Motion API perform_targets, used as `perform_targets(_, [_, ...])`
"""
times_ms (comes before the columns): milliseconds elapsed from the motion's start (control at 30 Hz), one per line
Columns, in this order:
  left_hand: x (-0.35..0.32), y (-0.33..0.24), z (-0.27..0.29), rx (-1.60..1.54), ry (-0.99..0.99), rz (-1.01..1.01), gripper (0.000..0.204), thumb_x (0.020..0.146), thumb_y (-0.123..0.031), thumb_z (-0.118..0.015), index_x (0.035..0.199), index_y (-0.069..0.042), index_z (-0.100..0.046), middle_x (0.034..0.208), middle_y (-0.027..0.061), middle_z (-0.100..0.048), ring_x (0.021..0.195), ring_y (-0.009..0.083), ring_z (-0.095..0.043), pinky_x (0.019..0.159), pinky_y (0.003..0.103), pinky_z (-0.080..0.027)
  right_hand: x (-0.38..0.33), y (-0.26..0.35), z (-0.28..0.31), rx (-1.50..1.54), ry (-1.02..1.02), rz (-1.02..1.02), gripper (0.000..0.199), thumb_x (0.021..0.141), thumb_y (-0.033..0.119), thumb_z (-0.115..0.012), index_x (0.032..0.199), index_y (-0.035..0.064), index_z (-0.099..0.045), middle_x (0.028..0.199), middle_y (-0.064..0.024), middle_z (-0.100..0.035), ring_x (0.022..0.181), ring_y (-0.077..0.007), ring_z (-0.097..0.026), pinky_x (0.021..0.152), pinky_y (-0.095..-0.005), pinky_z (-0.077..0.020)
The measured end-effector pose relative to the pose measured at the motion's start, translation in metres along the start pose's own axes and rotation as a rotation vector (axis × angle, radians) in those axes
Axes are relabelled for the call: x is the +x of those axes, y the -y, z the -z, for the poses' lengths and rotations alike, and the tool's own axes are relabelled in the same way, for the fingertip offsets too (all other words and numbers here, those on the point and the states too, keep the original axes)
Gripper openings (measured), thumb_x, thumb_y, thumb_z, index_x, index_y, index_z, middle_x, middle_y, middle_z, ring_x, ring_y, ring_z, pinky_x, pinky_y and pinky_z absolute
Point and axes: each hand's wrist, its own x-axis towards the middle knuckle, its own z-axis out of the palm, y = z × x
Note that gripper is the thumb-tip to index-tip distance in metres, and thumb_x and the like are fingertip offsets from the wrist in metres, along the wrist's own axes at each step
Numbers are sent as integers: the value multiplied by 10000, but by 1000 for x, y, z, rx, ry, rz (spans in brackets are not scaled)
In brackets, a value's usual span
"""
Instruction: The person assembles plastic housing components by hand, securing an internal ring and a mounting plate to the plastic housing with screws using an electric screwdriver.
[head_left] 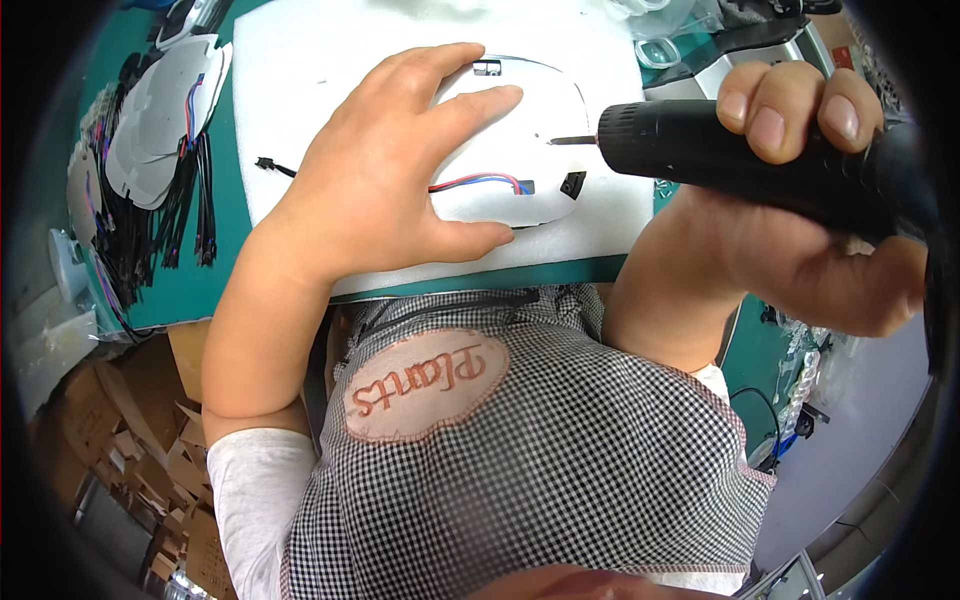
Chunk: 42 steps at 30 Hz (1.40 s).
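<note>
My left hand (375, 165) lies spread over a rounded white plate (480, 130). Its fingertips rest near the plate's far edge and its thumb near the close edge. Red and blue wires (470, 182) run across the plate to a small slot, and a small black piece (572, 185) sits near its right side. My right hand (800, 170) is closed around a black electric screwdriver (665, 140), held almost level. The thin bit (572, 141) points left over the plate; whether its tip touches is unclear.
A white foam sheet (290, 60) lies under the plate on a green mat (240, 280). To the left are stacked white plates (160, 120) with bundled black cables (175, 225). Clear plastic containers (657, 52) stand at the far right. Cardboard boxes (150, 480) sit below the table.
</note>
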Motion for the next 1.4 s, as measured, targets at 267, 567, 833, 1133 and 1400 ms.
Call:
perform_targets(267, [1,1,0,-10,6,6,826,496,-262,-828,1283,-153,-599,1373,158,-471,1236,361,-470,1015,435,-433,-2,-17,6,-37,73,12,806,825,756,-453,1026,-16,-570,880,-100,-591,743,-207,-630,705,-354,-508])
perform_targets(567, [4,0,-1,-21,14,10,817,511,-259,-831,1286,-166,-591,1380,152,-464,1249,358,-457,1023,428,-423,11,-34,-2,-51,229,74,748,887,697,-417,1246,41,-397,879,-112,-580,658,-192,-597,622,-343,-515])
perform_targets(833, [8,-4,-3,-29,6,-38,792,523,-294,-816,1268,-143,-594,1383,160,-461,1260,365,-447,1029,444,-410,2,-11,-43,-275,-158,-26,726,941,515,-482,1462,99,-195,860,-132,-575,570,-187,-583,547,-344,-530])
perform_targets(1133, [12,-17,0,10,58,1,811,506,-297,-840,1249,-94,-586,1380,199,-442,1262,395,-434,1035,464,-401,8,112,67,-877,-839,-290,507,876,286,-654,1248,-5,-469,864,-145,-673,560,-149,-556,512,-268,-447])
perform_targets(1400, [13,-14,-2,-38,62,22,826,493,-279,-832,1255,-94,-572,1413,202,-407,1265,401,-427,1033,468,-398,-32,104,123,-1452,-394,-730,673,710,359,-796,1226,1,-554,931,-110,-669,676,-165,-631,609,-291,-513])
